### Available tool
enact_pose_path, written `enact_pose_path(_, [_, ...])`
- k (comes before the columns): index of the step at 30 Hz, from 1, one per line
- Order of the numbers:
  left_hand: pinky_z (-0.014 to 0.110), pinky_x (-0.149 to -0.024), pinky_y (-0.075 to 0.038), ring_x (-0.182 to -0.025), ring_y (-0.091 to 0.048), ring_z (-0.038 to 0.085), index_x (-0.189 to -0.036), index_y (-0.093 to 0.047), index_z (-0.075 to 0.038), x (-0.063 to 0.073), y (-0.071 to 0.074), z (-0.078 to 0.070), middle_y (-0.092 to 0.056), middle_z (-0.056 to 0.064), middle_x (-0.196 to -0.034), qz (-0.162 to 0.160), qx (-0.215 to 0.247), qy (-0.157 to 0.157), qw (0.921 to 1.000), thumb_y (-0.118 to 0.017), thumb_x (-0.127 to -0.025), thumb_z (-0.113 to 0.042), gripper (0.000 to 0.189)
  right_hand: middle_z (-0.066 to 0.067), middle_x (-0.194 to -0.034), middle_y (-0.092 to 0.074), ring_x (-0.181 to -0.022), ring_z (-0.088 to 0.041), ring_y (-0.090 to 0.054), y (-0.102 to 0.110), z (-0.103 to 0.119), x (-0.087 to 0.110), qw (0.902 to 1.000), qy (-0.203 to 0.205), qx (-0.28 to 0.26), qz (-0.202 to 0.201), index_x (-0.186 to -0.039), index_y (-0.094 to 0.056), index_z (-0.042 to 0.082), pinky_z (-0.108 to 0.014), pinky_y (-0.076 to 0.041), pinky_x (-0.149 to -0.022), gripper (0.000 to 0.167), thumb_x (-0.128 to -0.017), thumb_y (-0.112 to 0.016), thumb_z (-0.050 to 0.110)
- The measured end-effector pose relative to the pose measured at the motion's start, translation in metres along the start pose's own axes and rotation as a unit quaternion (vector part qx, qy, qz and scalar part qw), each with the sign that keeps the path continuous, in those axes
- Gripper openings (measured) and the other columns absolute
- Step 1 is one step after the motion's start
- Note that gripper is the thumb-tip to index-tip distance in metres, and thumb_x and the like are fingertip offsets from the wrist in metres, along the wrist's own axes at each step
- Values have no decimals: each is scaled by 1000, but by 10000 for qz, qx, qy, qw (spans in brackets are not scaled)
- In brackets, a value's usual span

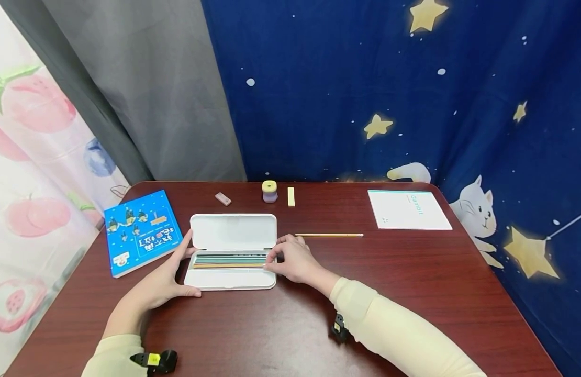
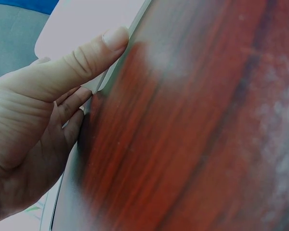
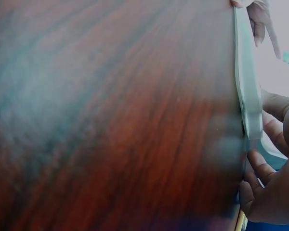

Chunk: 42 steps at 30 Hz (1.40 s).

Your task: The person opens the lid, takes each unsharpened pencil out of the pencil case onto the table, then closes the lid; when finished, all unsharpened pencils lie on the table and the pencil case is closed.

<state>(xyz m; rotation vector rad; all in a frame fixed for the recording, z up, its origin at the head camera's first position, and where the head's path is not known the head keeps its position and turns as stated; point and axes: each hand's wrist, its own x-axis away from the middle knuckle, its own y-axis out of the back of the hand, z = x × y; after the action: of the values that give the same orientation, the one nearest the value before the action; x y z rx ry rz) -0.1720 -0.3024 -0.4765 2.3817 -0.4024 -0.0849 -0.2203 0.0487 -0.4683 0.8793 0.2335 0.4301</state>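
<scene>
A white pencil case (image 1: 234,280) lies with its lid up on the table, with several pencils (image 1: 229,259) lengthwise inside, dark, green and yellow-orange. My left hand (image 1: 160,280) rests on the case's left end, fingers spread, thumb along the front edge and index finger beside the lid. In the left wrist view that thumb (image 2: 86,62) lies on the white rim. My right hand (image 1: 295,259) reaches over the right end, thumb and index finger pinching the end of the yellow-orange pencil. In the right wrist view its other fingers (image 3: 260,168) stay outside the case wall; the pinched end is hidden.
Right of the case lies another yellow pencil (image 1: 329,235). Behind are a pinkish eraser (image 1: 223,198), a yellow-and-purple small container (image 1: 269,192) and a pale yellow strip (image 1: 291,197). A blue book (image 1: 144,230) lies left, a white notebook (image 1: 408,209) far right.
</scene>
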Motion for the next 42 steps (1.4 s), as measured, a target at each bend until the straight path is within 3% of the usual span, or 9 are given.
enact_pose_path(9, [77, -113, -26, -146, -32, 44, -167, 12, -35, -1, -1, 1, -39, 21, -160, 14, -34, -30, 10000, -93, -78, -35, 137, -5, -132, -63, -123, -30, -49, -4, -3, 3, 9980, -73, -433, -450, -85, -83, 26, -43, -47, -102, 5, -89, -84, 29])
enact_pose_path(19, [78, -113, -25, -147, -31, 44, -167, 12, -36, -1, 0, -1, -40, 21, -159, 6, 14, -97, 10000, -93, -79, -33, 136, -6, -146, -58, -139, -35, -41, 9, -9, 6, 9911, 82, -819, -1047, -86, -82, 26, -50, -43, -111, 6, -91, -83, 27])
enact_pose_path(23, [77, -113, -26, -147, -31, 44, -167, 12, -36, 0, -1, -1, -40, 21, -159, -9, 11, -107, 9999, -93, -79, -33, 136, -10, -149, -57, -145, -39, -39, 21, -16, 6, 9860, 368, -821, -1404, -90, -83, 23, -54, -36, -118, 3, -91, -83, 26])
enact_pose_path(28, [77, -112, -27, -147, -31, 44, -167, 12, -36, 1, -1, 0, -41, 21, -159, -13, 31, -149, 9999, -92, -80, -32, 136, -8, -152, -56, -151, -33, -35, 45, -26, 10, 9792, 482, -862, -1773, -92, -84, 22, -54, -30, -122, 6, -91, -84, 28])
enact_pose_path(35, [77, -111, -28, -146, -32, 45, -167, 12, -33, 3, 0, 0, -40, 22, -159, 20, 37, -133, 9999, -93, -79, -31, 137, -4, -152, -55, -148, -33, -37, 72, -48, 22, 9715, 455, -883, -2151, -93, -84, 22, -57, -34, -117, 4, -91, -84, 26])
enact_pose_path(42, [78, -111, -27, -145, -32, 45, -167, 13, -34, 0, -2, 0, -40, 23, -159, 29, 66, -151, 9999, -93, -78, -30, 138, -9, -151, -55, -148, -39, -36, 96, -72, 38, 9683, 404, -716, -2359, -95, -83, 21, -63, -32, -116, 5, -91, -84, 23])
